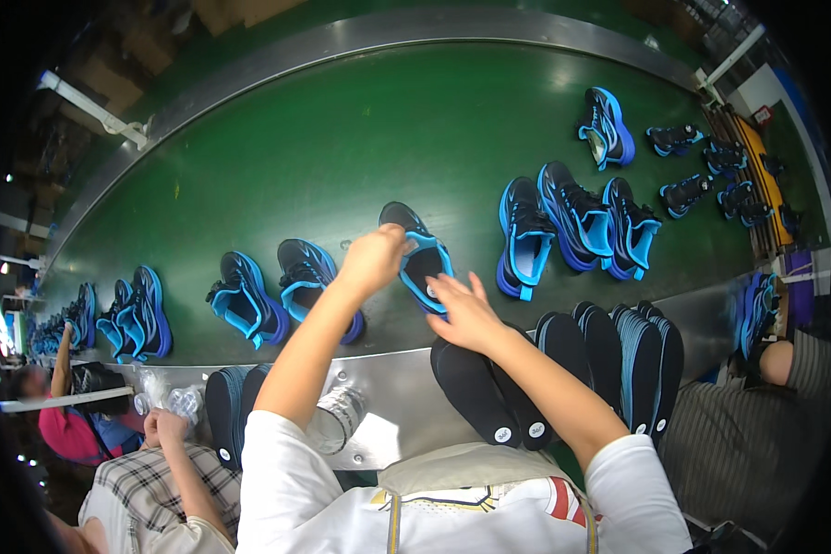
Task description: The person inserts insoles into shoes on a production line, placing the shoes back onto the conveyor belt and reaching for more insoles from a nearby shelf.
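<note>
A black and blue sneaker lies in front of me on the green conveyor belt, toe pointing away. At its tongue, my left hand is closed on the upper edge of the opening. My right hand is at the heel, fingers spread, the fingertips touching the collar. Inside the shoe a dark insole with a small round white sticker shows; part of it is hidden by my right fingers. Below my right hand, a pair of black insoles rests on the metal ledge.
More sneakers stand to the right, others to the left. Stacked insoles lie along the metal ledge. A clear plastic-wrapped roll is near my left arm. Co-workers sit on both sides; a co-worker's hand shows at left.
</note>
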